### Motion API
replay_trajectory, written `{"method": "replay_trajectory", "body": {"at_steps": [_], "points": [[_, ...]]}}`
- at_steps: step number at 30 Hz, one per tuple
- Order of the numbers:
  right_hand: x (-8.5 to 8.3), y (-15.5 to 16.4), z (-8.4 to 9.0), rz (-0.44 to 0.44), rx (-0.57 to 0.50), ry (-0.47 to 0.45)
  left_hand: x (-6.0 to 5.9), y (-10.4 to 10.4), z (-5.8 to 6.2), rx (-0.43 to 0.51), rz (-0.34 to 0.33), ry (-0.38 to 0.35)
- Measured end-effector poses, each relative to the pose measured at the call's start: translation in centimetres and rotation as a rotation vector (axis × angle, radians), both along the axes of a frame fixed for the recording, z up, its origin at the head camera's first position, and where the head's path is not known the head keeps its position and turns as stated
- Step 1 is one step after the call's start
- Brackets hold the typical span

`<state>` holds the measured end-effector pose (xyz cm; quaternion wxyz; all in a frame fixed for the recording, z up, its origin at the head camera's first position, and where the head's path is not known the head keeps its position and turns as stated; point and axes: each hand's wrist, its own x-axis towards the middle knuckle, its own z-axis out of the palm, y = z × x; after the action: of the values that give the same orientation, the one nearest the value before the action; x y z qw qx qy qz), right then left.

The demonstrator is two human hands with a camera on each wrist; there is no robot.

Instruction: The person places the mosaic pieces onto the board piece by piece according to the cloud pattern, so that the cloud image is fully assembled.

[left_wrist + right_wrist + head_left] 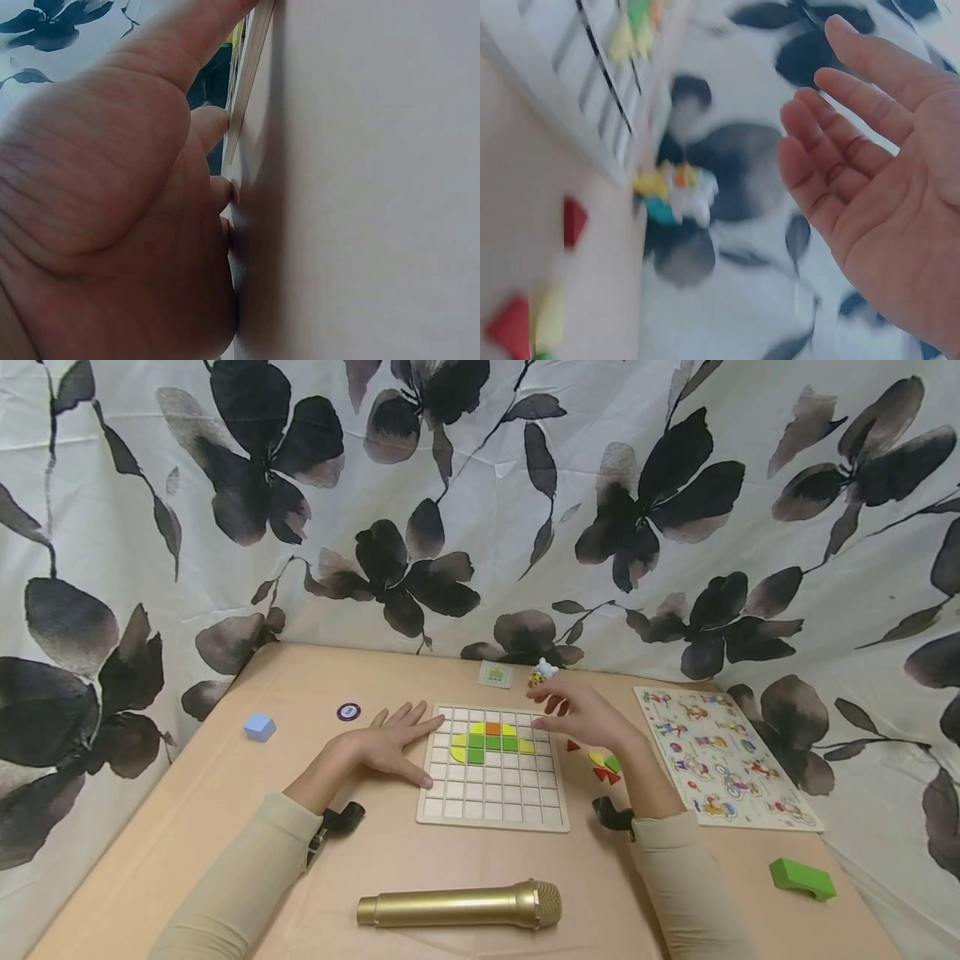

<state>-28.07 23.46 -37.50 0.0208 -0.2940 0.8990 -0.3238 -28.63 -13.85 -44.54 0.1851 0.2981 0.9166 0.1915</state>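
A white wooden grid board (pixel 491 821) lies flat on the table, with green tiles (pixel 476 749), an orange tile (pixel 492 728) and curved yellow tiles (pixel 459 745) set in its upper middle squares. My left hand (pixel 386 749) rests beside it with spread fingers, the thumb and forefinger against its left edge. Above the board's right edge is my right hand (pixel 588 717); its fingers are loosely bent and hold nothing in the right wrist view. Close to that hand lie red triangle tiles (pixel 607 775), a yellow piece (pixel 597 759) and a green piece (pixel 612 764).
A gold microphone (pixel 457 907) lies in front of the board. To the right are a picture puzzle board (pixel 723 756) and a green arched block (pixel 802 879). A blue block (pixel 259 727), a dark round chip (pixel 348 712), a small card (pixel 495 674) and a toy figure (pixel 542 672) stand around.
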Motion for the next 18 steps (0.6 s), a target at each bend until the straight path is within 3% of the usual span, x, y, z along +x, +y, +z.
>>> {"method": "replay_trajectory", "body": {"at_steps": [4, 8, 18], "points": [[0.0, 3.7, 0.2, -0.090, -0.014, -0.011, -0.1, -0.1, -0.3, 0.003, 0.000, 0.001], [0.1, 7.0, 0.1, -0.173, 0.059, -0.035, -0.2, -0.1, -0.3, 0.000, -0.001, 0.002], [0.2, 12.1, -1.2, -0.227, 0.279, -0.215, -0.1, 0.0, -0.3, -0.014, -0.003, 0.016]]}}
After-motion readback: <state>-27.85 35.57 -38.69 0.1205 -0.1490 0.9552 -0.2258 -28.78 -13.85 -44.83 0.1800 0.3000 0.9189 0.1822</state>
